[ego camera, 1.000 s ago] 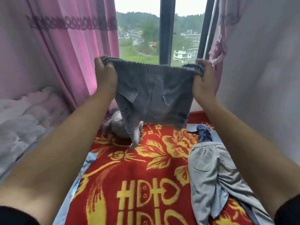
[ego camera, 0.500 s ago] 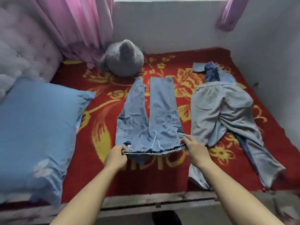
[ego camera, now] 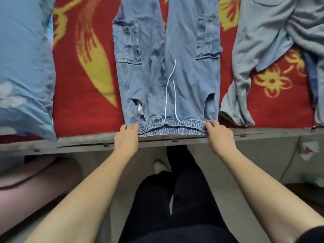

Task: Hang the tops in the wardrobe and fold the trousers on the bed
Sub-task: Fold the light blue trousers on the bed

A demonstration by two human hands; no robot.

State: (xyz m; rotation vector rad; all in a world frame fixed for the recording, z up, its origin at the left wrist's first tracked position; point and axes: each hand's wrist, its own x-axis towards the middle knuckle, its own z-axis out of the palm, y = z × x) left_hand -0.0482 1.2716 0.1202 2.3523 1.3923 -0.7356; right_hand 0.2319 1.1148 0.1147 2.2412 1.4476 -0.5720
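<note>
The blue trousers (ego camera: pixel 166 67) have come closer. Half a second ago their waistband (ego camera: pixel 171 128) lay a little way up the bed. Now it sits right at the near edge of the bed (ego camera: pixel 78 143), pulled there by both hands. A second ago the trousers were up in the air in front of a window. The head has tipped down too, so the soft toy and the pink curtain are out of sight.

Nearest are the person's own legs (ego camera: pixel 175 199) in black, standing by the bed. Two bare arms reach out over them. The left hand (ego camera: pixel 126 135) holds the left end of the waistband, with its fingers bent down onto the cloth. The right hand (ego camera: pixel 219 135) holds the right end the same way. The thumbs cannot be seen well. Holding both ends keeps the waistband pulled straight, most likely so the trousers lie flat and even before the first fold.

Past the hands, the blue trousers lie flat on the red blanket (ego camera: pixel 84 67). Their two legs lie side by side and point away. A white string (ego camera: pixel 171 88) runs up the middle. They are not folded yet.

A blue pillow (ego camera: pixel 22 58) lies to the left, apart from them. To the right, some grey trousers (ego camera: pixel 259 41) lie crumpled just beside the blue pair, and they look unfolded too.
</note>
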